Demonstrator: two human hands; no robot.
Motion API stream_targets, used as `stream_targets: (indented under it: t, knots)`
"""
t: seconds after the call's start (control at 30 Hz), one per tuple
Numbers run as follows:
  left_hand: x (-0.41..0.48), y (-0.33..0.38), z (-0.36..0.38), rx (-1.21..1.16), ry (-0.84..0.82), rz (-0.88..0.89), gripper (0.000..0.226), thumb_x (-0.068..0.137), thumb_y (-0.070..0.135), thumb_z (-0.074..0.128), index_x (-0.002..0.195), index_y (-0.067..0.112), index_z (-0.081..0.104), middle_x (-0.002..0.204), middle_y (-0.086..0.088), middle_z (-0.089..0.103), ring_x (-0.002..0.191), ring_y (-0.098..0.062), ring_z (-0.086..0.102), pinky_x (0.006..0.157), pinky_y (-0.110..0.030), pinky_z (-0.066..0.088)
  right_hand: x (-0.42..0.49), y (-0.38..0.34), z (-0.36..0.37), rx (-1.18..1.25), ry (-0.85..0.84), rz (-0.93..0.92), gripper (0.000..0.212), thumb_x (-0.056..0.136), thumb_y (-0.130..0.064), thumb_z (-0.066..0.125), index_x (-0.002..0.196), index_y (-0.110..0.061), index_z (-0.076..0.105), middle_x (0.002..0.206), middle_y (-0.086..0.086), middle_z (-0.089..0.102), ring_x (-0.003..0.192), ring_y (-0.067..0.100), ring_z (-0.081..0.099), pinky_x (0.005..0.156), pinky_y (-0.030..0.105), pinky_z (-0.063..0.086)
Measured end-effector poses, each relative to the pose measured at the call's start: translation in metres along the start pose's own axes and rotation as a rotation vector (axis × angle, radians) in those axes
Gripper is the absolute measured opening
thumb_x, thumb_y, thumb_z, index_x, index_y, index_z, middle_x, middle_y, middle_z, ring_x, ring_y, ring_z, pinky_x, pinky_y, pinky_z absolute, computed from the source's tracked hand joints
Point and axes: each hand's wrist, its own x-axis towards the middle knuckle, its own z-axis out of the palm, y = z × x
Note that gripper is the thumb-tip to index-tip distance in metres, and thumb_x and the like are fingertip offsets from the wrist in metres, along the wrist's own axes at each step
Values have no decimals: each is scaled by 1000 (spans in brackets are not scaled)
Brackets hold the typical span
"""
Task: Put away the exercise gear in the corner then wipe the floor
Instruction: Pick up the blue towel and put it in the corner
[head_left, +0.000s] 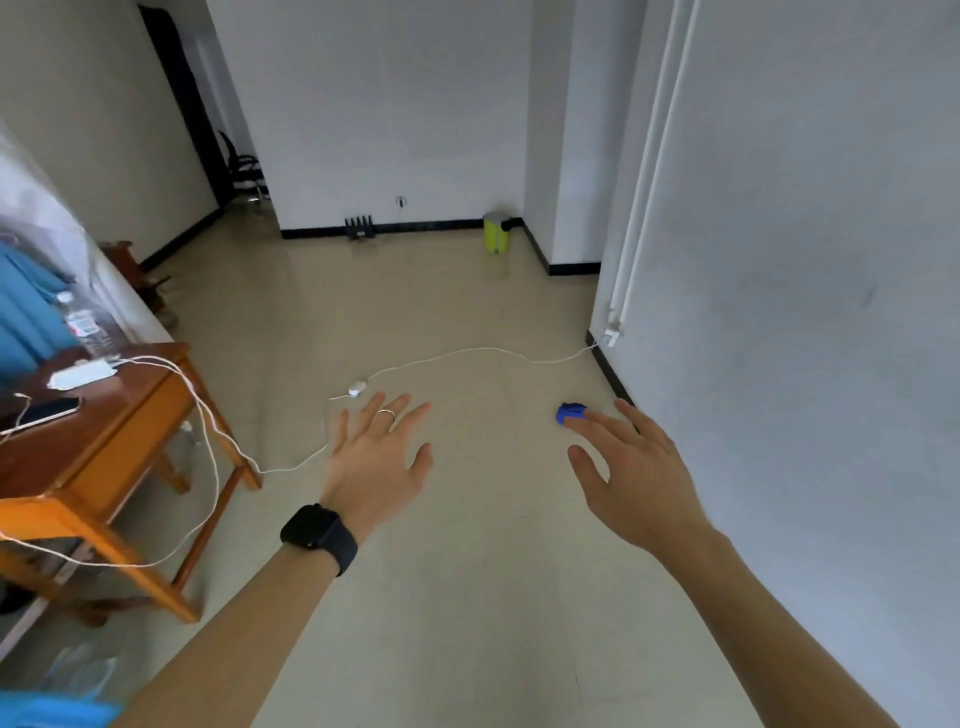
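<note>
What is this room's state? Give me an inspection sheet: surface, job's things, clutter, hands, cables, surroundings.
Surface: glossy beige tiled floor.
Job's things: small blue object on floor beyond right hand; kind unclear.
Clutter: orange wooden table at left carrying clear plastic bottle, dark phone.
Hands: left hand, right hand open, holding nothing.
Cables: thin white cable from table across floor to white wall plug.
Surroundings: yellow-green bin against white far wall.
</note>
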Motion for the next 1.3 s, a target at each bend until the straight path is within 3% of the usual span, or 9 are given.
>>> stream_targets:
  t: [0.33, 0.6, 0.97, 1.3]
  knots:
    - [216, -107, 106, -42, -84, -34, 51, 97, 44, 45, 147, 41, 38, 157, 9, 35, 150, -16, 18, 121, -46, 11, 205, 22, 141, -33, -89, 33, 43, 96, -45, 41, 134, -33, 58, 140, -9, 58, 144, 25, 34, 115, 49, 34]
    - [402, -153, 177, -50, -218, 87, 52, 97, 44, 42, 149, 37, 37, 157, 7, 36, 150, -19, 20, 119, -51, 18, 338, 49, 217, -78, -153, 229, 40, 98, -44, 49, 137, -37, 54, 143, -8, 55, 145, 24, 34, 116, 48, 32]
    - [636, -132, 312, -67, -374, 220, 53, 99, 43, 40, 151, 36, 31, 160, 7, 29, 151, -18, 14, 121, -50, 12, 505, 153, 333, -86, -278, 414, 48, 99, -56, 29, 142, -42, 46, 147, -15, 50, 148, 19, 26, 120, 42, 25]
    - [834, -84, 410, -35, -544, 294, 54, 99, 41, 40, 152, 35, 30, 160, 6, 29, 151, -19, 13, 120, -52, 11, 684, 266, 395, 10, -391, 538, 44, 101, -48, 38, 145, -41, 43, 151, -15, 45, 149, 19, 22, 121, 42, 23]
